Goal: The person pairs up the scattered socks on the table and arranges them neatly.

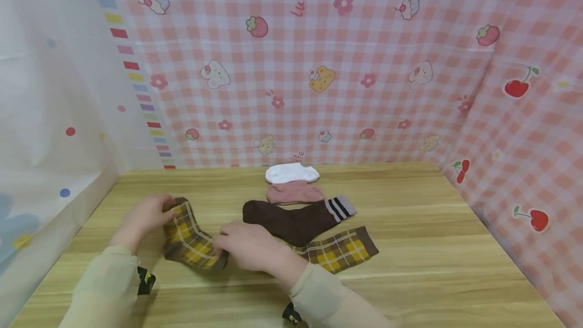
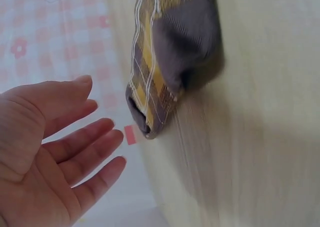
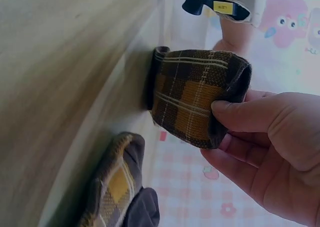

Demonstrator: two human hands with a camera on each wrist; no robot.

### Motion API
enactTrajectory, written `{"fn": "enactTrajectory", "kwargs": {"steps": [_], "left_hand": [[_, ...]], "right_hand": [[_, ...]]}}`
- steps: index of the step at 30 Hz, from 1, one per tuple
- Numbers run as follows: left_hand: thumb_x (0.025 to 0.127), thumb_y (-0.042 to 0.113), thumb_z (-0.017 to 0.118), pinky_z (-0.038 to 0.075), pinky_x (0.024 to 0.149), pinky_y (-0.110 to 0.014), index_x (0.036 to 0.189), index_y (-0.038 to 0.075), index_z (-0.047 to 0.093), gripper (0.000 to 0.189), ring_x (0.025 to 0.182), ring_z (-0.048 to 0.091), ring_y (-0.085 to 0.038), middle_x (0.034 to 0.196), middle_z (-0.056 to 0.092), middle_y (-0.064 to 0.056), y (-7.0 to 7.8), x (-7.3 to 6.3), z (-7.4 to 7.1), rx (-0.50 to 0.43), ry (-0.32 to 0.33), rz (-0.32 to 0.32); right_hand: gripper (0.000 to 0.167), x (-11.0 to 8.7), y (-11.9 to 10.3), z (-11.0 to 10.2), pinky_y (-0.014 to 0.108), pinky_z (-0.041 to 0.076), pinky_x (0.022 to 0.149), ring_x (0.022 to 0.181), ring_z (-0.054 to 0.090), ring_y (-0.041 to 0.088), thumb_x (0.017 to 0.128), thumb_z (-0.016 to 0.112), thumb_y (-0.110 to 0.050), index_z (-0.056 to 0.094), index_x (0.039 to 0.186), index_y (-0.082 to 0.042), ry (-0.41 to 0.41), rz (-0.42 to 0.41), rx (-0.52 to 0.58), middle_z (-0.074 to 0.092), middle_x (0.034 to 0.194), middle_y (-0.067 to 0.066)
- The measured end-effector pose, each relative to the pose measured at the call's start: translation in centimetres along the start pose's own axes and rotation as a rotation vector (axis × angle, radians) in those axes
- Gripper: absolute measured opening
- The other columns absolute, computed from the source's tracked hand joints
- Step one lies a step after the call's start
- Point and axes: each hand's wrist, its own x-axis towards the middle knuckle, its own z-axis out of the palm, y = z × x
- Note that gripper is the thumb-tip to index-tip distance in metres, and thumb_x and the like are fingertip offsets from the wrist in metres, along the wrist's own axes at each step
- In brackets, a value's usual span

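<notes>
A brown and yellow plaid sock (image 1: 189,237) lies bent on the wooden table at left centre. My right hand (image 1: 250,247) pinches its dark right end; in the right wrist view the thumb lies on top and the other fingers behind. At the sock's upper end is my left hand (image 1: 148,216). In the left wrist view that hand (image 2: 65,157) has its fingers loosely spread beside the sock (image 2: 147,52), with a gap between. A second plaid sock (image 1: 343,252) lies to the right, its left part hidden behind my right hand.
Above the second plaid sock lies a dark brown sock (image 1: 287,221) with a striped cuff. Farther back are a pink sock (image 1: 295,193) and a white sock (image 1: 291,172). A pink checked cloth (image 1: 300,115) hangs behind the wooden table (image 1: 432,267).
</notes>
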Motion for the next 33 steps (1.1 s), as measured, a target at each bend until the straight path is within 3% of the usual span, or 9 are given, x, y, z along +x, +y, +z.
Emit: {"fn": "enactTrajectory", "kwargs": {"steps": [7, 13, 17, 23, 33], "left_hand": [[0.094, 0.016, 0.063, 0.046, 0.087, -0.063, 0.125, -0.018, 0.052, 0.047, 0.104, 0.056, -0.055, 0.116, 0.057, -0.040, -0.7, 0.7, -0.1, -0.068, 0.000, -0.084], [0.097, 0.022, 0.061, 0.047, 0.086, -0.063, 0.132, -0.017, 0.048, 0.053, 0.108, 0.054, -0.055, 0.121, 0.053, -0.041, -1.3, 0.8, -0.1, -0.146, -0.008, -0.169], [0.097, 0.026, 0.061, 0.045, 0.087, -0.063, 0.132, -0.016, 0.048, 0.056, 0.109, 0.052, -0.056, 0.123, 0.053, -0.041, -1.7, 0.9, 0.3, -0.174, -0.007, -0.192], [0.094, 0.024, 0.064, 0.046, 0.088, -0.062, 0.124, -0.017, 0.052, 0.052, 0.104, 0.056, -0.053, 0.113, 0.058, -0.038, -2.5, 1.9, 1.7, -0.143, 0.031, -0.174], [0.095, 0.017, 0.062, 0.047, 0.088, -0.061, 0.118, -0.017, 0.053, 0.042, 0.104, 0.057, -0.052, 0.114, 0.060, -0.036, -1.9, 2.3, 1.9, -0.072, -0.074, -0.232]], "right_hand": [[0.028, -0.7, 0.5, -0.5, 0.014, 0.047, 0.080, 0.105, 0.056, 0.004, 0.090, 0.069, -0.004, 0.071, 0.102, -0.029, 0.031, -0.007, 0.002, 0.061, 0.106, -0.012], [0.030, -1.2, 1.2, -0.5, 0.013, 0.046, 0.080, 0.108, 0.056, 0.005, 0.091, 0.065, -0.001, 0.071, 0.102, -0.028, 0.076, 0.008, 0.025, 0.061, 0.106, -0.011], [0.027, -1.6, 1.7, -0.8, 0.014, 0.046, 0.080, 0.105, 0.057, 0.006, 0.092, 0.065, -0.002, 0.072, 0.101, -0.027, 0.109, 0.013, 0.052, 0.062, 0.106, -0.010], [0.025, -2.1, 2.2, -1.1, 0.016, 0.046, 0.085, 0.104, 0.056, 0.008, 0.090, 0.070, -0.004, 0.072, 0.101, -0.026, 0.110, 0.013, 0.053, 0.062, 0.105, -0.010], [0.024, -2.9, 2.7, -1.3, 0.019, 0.046, 0.087, 0.105, 0.057, 0.009, 0.089, 0.071, -0.005, 0.072, 0.101, -0.026, 0.100, 0.011, 0.054, 0.062, 0.107, -0.008]]}}
